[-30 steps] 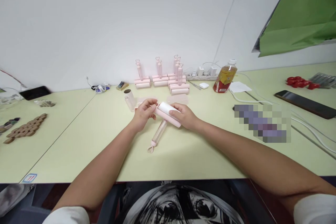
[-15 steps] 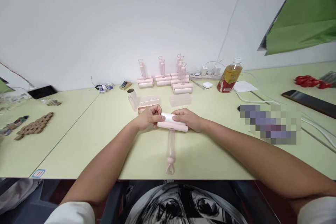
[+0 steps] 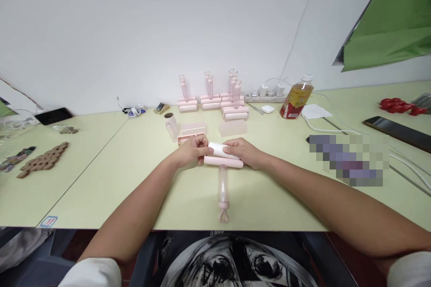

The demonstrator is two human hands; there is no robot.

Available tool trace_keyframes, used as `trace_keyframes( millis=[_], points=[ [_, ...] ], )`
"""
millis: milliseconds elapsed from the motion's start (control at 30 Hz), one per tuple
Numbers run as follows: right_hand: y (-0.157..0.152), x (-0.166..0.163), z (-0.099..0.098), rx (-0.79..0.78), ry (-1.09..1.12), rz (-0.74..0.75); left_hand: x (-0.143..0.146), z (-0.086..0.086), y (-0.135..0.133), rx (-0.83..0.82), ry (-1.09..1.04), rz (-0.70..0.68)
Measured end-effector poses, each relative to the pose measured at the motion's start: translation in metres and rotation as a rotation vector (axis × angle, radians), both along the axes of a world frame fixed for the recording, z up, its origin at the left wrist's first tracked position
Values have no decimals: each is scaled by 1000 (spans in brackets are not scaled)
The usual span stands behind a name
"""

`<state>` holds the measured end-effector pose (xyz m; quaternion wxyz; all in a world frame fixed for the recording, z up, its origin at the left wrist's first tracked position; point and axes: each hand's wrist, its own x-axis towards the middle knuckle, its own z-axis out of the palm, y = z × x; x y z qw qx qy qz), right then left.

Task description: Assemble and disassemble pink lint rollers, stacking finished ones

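A pink lint roller (image 3: 223, 162) lies before me, its clear handle (image 3: 223, 186) and heart-shaped loop pointing at my body. Across its head sits a white sticky roll (image 3: 218, 149). My left hand (image 3: 193, 150) pinches the left end of the roll, thumb on top. My right hand (image 3: 244, 151) is closed on the right end, its thumb on the white surface. The undersides of both hands' fingers are hidden. Just behind my left hand lie an open pink roller piece (image 3: 183, 138) and a clear cover (image 3: 193, 129). Another clear cover (image 3: 233, 128) rests farther right.
Several upright lint rollers (image 3: 211, 104) stand along the wall. A roll with a cardboard core (image 3: 171, 125) leans beside a clear part. To the right are a bottle (image 3: 296, 97), a power strip (image 3: 266, 98), cables and a phone (image 3: 399, 132). Brown pieces (image 3: 43, 160) lie left.
The lint roller's handle has swung slightly to the right. Both hands keep their hold on the white roll, and the view has shifted a little.
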<state>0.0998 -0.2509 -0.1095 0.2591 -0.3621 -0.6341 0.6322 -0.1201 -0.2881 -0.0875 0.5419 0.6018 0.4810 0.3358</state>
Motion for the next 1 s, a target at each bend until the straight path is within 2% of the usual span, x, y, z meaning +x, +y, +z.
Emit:
trace_keyframes(
  millis=[267, 467, 533, 667, 867, 1000],
  points=[
    [0, -5, -2, 75, -36, -107, 4, -3, 2, -13, -24, 60],
    [0, 2, 9, -63, -107, 48, 4, -13, 0, -55, 12, 37],
    [2, 4, 12, -88, -88, 53, 5, -15, -1, -52, 18, 51],
    [5, 6, 11, -55, -51, 13, 6, -14, -2, 12, 88, 57],
    [9, 7, 4, 44, 39, 112, 3, -15, 1, 45, 93, 89],
    [15, 10, 3, -34, 52, 90, 4, -12, 3, 11, 40, 87]
  ],
)
